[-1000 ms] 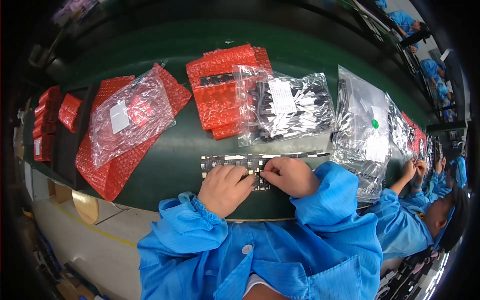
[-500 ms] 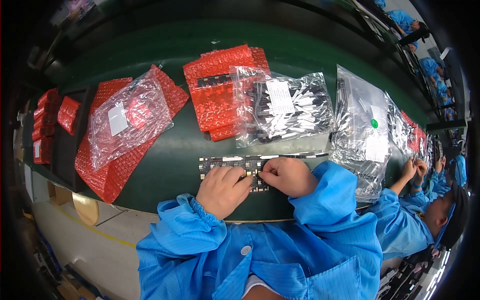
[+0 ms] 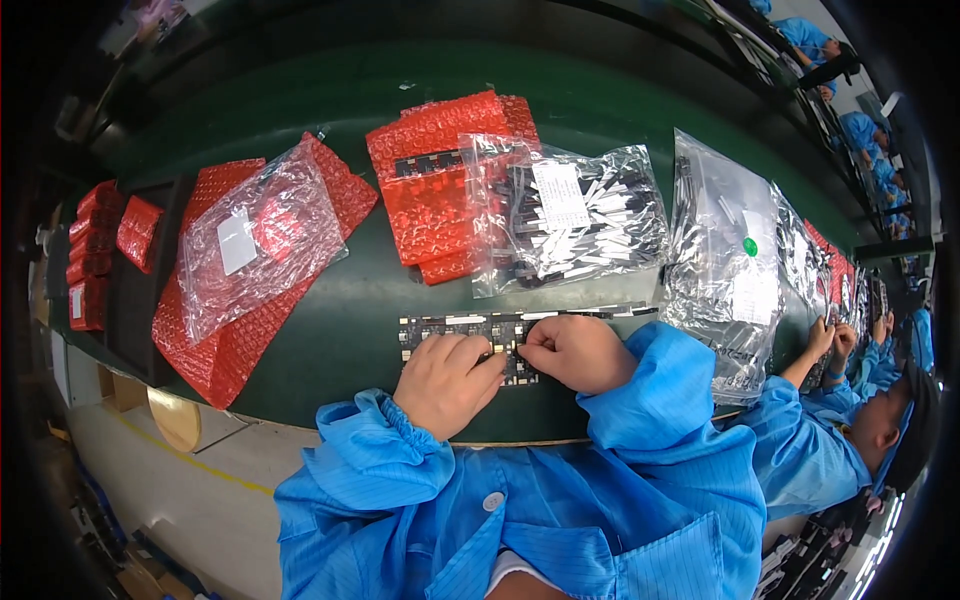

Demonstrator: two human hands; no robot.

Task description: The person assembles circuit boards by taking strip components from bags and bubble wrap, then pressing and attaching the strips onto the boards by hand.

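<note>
A black circuit board (image 3: 462, 326) with pale components lies on the green table in front of me. My left hand (image 3: 446, 384) rests over its near left part, fingers curled together and fingertips on the board. My right hand (image 3: 582, 354) is closed in a pinch at the board's right part; whatever sits between thumb and forefinger is too small to make out. A thin dark and white strip (image 3: 622, 311) runs along the far edge of the board and out to the right, past my right hand.
Beyond the board lie a clear bag of black and white strips (image 3: 610, 225) and red bubble-wrap pouches (image 3: 430, 215). More clear bags (image 3: 735, 275) lie at right, near a co-worker (image 3: 830, 430). At left are red bubble wrap (image 3: 215, 345), a clear bag (image 3: 285, 265) and a black tray (image 3: 140, 300).
</note>
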